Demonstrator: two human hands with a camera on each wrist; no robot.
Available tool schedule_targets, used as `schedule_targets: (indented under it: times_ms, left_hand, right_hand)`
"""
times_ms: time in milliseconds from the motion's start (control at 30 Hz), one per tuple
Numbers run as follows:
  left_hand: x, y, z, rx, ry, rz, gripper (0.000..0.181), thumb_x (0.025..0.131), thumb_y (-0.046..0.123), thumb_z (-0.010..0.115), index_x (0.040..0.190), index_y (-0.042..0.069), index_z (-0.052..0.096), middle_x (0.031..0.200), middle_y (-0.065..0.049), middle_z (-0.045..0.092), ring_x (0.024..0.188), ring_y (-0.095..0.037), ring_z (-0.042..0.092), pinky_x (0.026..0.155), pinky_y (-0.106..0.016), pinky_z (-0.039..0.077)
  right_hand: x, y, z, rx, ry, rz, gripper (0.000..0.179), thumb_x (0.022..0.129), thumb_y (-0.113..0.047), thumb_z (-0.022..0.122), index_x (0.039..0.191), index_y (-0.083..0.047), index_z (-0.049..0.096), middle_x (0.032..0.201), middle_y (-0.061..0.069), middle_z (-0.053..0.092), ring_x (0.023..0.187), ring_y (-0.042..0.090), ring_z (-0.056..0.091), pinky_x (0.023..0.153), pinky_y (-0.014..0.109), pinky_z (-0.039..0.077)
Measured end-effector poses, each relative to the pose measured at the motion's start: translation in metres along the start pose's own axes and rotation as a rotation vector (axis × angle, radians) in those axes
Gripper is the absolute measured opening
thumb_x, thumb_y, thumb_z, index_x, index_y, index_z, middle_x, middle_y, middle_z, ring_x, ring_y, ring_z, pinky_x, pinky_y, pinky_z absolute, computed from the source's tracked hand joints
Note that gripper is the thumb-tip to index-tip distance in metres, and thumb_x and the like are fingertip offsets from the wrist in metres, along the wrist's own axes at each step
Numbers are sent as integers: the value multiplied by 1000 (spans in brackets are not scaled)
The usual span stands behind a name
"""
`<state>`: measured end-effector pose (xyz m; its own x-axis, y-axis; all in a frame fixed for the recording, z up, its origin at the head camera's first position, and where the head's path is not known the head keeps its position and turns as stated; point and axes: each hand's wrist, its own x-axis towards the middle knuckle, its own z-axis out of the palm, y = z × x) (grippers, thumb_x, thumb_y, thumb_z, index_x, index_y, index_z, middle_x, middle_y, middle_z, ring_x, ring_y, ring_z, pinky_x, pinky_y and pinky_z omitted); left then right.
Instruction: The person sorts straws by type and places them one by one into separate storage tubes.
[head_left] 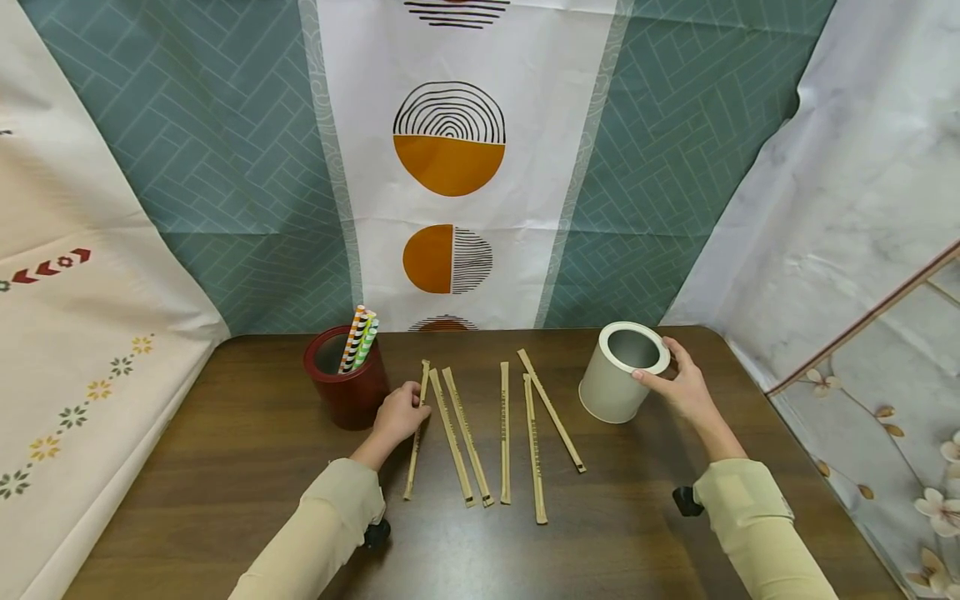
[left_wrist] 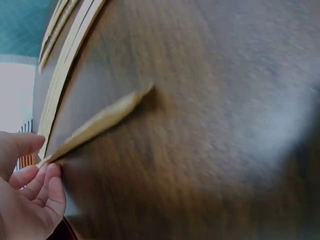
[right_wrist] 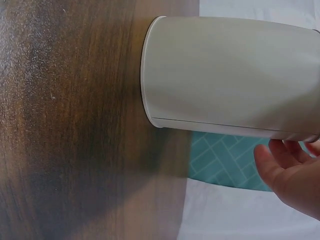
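My left hand [head_left: 399,414] pinches the leftmost paper-wrapped straw [head_left: 413,467] between thumb and fingers. In the left wrist view, the straw's loose end [left_wrist: 115,112] stretches away from the fingertips over the table. A dark red can [head_left: 352,396] stands just left of this hand, and several striped straws [head_left: 360,340] lean inside it. On the right, my right hand [head_left: 684,385] holds an off-white can [head_left: 611,387] near its top rim, thumb in front and fingers at the far side. The right wrist view has this can [right_wrist: 225,75] lying across it, with fingers [right_wrist: 272,167] at the rim.
Several more tan paper-wrapped straws [head_left: 505,433] lie spread over the brown table [head_left: 600,533] between the two cans. A teal and white patterned cloth [head_left: 450,50] hangs behind the table's back edge. Light cloths hang at both sides.
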<state>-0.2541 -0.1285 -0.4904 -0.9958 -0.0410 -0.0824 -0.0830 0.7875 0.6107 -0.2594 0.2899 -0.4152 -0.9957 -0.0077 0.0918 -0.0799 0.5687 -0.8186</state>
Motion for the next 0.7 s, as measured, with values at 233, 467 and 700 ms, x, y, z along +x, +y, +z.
schedule_targets:
  times_ms: [233, 467, 700]
  left_hand:
    - [9, 7, 5, 15, -39, -25, 40, 81, 22, 61, 115, 3, 50, 90, -8, 63, 74, -20, 59, 64, -34, 46]
    - [13, 15, 4, 74, -40, -90, 36, 80, 30, 62, 108, 8, 55, 83, -6, 61, 66, -19, 54, 51, -29, 39]
    - [17, 14, 6, 113, 0, -92, 27, 77, 29, 65, 95, 10, 59, 85, -5, 62, 69, -20, 55, 51, -31, 40]
  right_hand:
    - [1, 0, 0, 5, -5, -3, 82, 80, -19, 63, 140, 2, 11, 137, 26, 28, 109, 30, 40, 66, 7, 36]
    - [1, 0, -1, 7, -7, 3, 83, 80, -22, 64, 140, 2, 11, 139, 25, 25, 116, 33, 36, 72, 10, 33]
    - [1, 1, 0, 12, -4, 1, 83, 80, -21, 64, 140, 2, 11, 139, 25, 25, 114, 33, 38, 69, 7, 35]
